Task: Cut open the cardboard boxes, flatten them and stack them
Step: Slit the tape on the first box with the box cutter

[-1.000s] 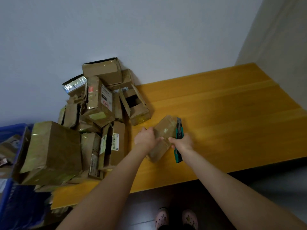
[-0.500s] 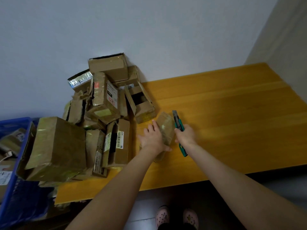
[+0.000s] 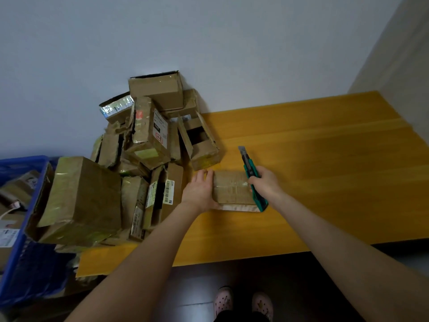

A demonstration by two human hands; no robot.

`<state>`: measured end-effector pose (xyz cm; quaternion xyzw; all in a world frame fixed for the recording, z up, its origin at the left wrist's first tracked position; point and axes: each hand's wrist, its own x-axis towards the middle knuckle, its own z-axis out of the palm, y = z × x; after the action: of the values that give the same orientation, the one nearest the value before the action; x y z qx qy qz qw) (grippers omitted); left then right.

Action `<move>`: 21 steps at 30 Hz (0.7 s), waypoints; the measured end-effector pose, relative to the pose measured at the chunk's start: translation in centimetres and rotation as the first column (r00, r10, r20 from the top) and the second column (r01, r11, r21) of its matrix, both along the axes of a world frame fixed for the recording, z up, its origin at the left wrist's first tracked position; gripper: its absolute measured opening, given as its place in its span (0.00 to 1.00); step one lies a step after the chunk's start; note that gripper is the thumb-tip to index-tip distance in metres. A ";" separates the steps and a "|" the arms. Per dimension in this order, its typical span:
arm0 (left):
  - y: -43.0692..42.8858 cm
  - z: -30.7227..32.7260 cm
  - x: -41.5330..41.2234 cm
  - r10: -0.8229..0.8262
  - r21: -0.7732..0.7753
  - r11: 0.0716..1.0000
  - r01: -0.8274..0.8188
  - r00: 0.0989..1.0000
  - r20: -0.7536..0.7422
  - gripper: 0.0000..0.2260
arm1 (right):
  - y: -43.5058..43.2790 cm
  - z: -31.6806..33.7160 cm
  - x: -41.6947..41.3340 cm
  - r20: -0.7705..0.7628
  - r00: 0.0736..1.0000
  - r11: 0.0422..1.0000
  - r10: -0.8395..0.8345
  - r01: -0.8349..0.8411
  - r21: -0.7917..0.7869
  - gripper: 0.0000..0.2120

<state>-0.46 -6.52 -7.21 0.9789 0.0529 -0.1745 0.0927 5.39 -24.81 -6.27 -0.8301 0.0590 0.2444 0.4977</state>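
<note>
Just below the middle of the frame, the left hand (image 3: 199, 191) lies flat, fingers straight, against the left end of a small taped box (image 3: 232, 189) on the table (image 3: 325, 170). The right hand (image 3: 267, 184) grips a green knife (image 3: 251, 175) at the box's right end, blade pointing up-frame, off the cardboard. For a clean cut, the bracing fingers should probably stay clear of the tape seam while the blade runs shallowly along it. Further off, left of centre, the pile of boxes (image 3: 148, 140) waits against the wall.

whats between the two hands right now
A small cardboard box, flat on the table, seen in the head view. The left hand rests against its left end; the right hand grips a utility knife at its right end.
</note>
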 end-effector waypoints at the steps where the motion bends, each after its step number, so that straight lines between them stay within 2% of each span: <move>1: 0.1 0.0 -0.1 0.029 -0.046 0.998 -0.029 1.000 -0.010 0.52 | 0.0 0.1 0.1 0.036 0.998 0.998 0.057 -0.056 -0.039 0.14; 5: 0.2 0.2 -0.2 0.063 -0.108 0.992 -0.064 0.998 -0.016 0.52 | -0.2 1.0 -0.2 0.229 0.924 0.915 0.307 -0.220 -0.339 0.18; 8: 0.2 0.3 0.1 0.057 -0.116 0.992 -0.058 0.998 -0.010 0.53 | -0.3 2.2 -0.4 0.233 0.839 0.744 0.492 -0.267 -0.612 0.19; 10: 0.2 0.4 0.4 0.058 -0.121 0.991 -0.061 0.998 -0.030 0.53 | -0.5 3.1 -0.7 0.208 0.793 0.638 0.572 -0.271 -0.720 0.18; 14: 0.1 0.4 0.5 0.076 -0.097 0.992 -0.080 0.996 -0.043 0.51 | -0.8 4.3 -1.4 0.170 0.687 0.507 0.707 -0.324 -0.799 0.15; 18: -0.2 0.5 0.5 0.103 -0.091 0.990 -0.107 0.993 -0.049 0.52 | -1.4 4.6 -1.8 0.190 0.671 0.506 0.716 -0.313 -0.804 0.15; 21: -0.3 0.6 0.5 0.107 -0.087 0.990 -0.112 0.992 -0.060 0.52 | -2.0 4.6 -1.8 0.169 0.646 0.463 0.744 -0.316 -0.828 0.16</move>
<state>0.02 -6.85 -6.65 0.9641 0.1014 -0.1984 0.1446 3.59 -26.78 -1.64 -0.9594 -0.2565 0.1169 0.0064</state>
